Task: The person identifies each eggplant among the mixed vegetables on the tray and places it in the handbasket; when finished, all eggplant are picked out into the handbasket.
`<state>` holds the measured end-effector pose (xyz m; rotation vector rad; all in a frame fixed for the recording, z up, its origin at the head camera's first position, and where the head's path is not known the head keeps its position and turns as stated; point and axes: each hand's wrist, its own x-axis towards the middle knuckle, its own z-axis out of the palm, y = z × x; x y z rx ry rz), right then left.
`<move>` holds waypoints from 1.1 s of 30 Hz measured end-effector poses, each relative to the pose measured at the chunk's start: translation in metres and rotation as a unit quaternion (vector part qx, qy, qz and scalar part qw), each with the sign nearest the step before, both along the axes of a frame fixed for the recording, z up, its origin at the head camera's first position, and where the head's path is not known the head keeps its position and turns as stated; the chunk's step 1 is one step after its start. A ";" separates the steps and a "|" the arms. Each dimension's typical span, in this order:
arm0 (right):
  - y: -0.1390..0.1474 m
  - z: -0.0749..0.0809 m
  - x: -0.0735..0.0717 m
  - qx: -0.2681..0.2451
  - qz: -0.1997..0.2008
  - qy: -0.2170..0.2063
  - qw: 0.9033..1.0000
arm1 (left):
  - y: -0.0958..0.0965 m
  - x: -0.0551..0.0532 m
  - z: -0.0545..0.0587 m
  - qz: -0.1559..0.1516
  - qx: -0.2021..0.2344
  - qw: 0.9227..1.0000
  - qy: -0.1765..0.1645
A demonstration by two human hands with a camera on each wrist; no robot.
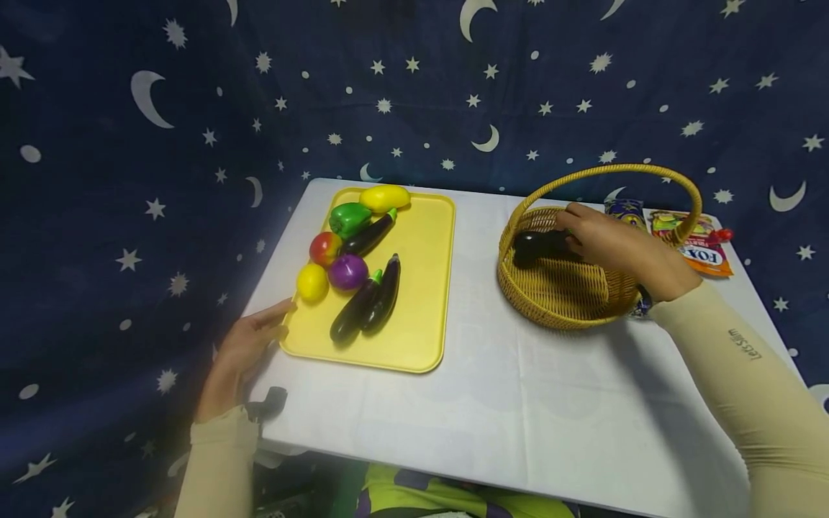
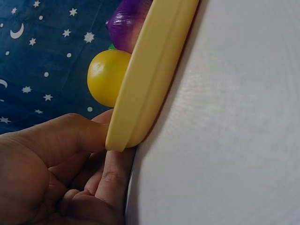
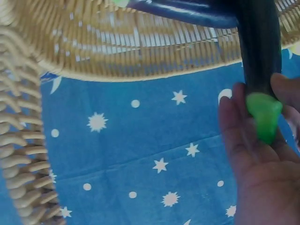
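My right hand (image 1: 599, 234) reaches under the handle of the wicker basket (image 1: 550, 309) and grips an eggplant (image 3: 261, 47) near its green cap, with thumb and fingers on either side. A second dark eggplant (image 3: 187, 11) lies in the basket behind it in the right wrist view. At the other side, my left hand (image 1: 249, 342) pinches the near-left edge of a yellow tray (image 1: 421, 302), thumb at the rim and fingers underneath. On the tray, a lemon (image 1: 312, 282) is nearest to that hand, beside a purple onion (image 1: 348, 272) and two eggplants (image 1: 356, 309) lying together.
Farther up the tray are a red-yellow fruit (image 1: 326, 248), a green pepper (image 1: 350, 219), another eggplant (image 1: 370, 234) and a yellow mango-like fruit (image 1: 385, 198). Snack packets (image 1: 696, 244) lie behind and right of the basket. A white cloth (image 1: 482, 403) covers the table, against a starry curtain (image 1: 440, 93).
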<state>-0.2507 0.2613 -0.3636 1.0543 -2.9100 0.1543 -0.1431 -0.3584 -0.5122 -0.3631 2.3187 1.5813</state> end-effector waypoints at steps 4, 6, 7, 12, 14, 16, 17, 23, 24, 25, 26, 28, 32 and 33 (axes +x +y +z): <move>0.008 0.000 -0.004 0.030 -0.032 -0.037 0.998 | 0.000 0.001 0.000 0.002 0.005 1.000 -0.003; 0.011 -0.001 -0.006 0.049 -0.045 -0.058 0.996 | -0.001 0.001 -0.001 0.003 0.006 1.000 -0.005; 0.012 -0.001 -0.008 0.058 -0.049 -0.066 0.995 | -0.001 0.001 -0.001 0.001 0.005 1.000 -0.005; 0.015 -0.005 -0.014 0.092 -0.086 -0.137 0.983 | -0.002 0.001 -0.002 0.004 0.002 1.000 -0.009; 0.016 -0.007 -0.017 0.105 -0.098 -0.156 0.977 | -0.002 0.001 -0.002 0.003 0.006 1.000 -0.008; 0.017 -0.010 -0.019 0.118 -0.103 -0.160 0.974 | -0.002 0.001 -0.002 0.002 0.009 1.000 -0.005; 0.018 -0.012 -0.020 0.124 -0.103 -0.160 0.974 | -0.001 0.001 -0.001 0.001 0.010 1.000 -0.004; 0.020 -0.021 -0.024 0.129 -0.084 -0.158 0.975 | -0.001 0.001 -0.001 -0.007 0.008 1.000 0.004; 0.020 -0.022 -0.024 0.127 -0.080 -0.158 0.976 | -0.001 0.000 -0.002 -0.009 0.010 1.000 0.006; 0.020 -0.024 -0.025 0.127 -0.077 -0.157 0.976 | -0.001 0.000 -0.002 -0.010 0.009 1.000 0.007; 0.021 -0.026 -0.026 0.128 -0.075 -0.156 0.977 | -0.001 0.000 -0.002 -0.011 0.008 1.000 0.008; 0.021 -0.027 -0.027 0.129 -0.076 -0.155 0.976 | 0.000 -0.001 -0.002 -0.008 0.012 1.000 0.007; 0.021 -0.028 -0.030 0.131 -0.070 -0.156 0.977 | -0.001 -0.001 -0.002 -0.006 0.014 1.000 0.004; 0.021 -0.030 -0.031 0.126 -0.066 -0.157 0.977 | -0.001 -0.001 -0.002 -0.005 0.016 1.000 0.002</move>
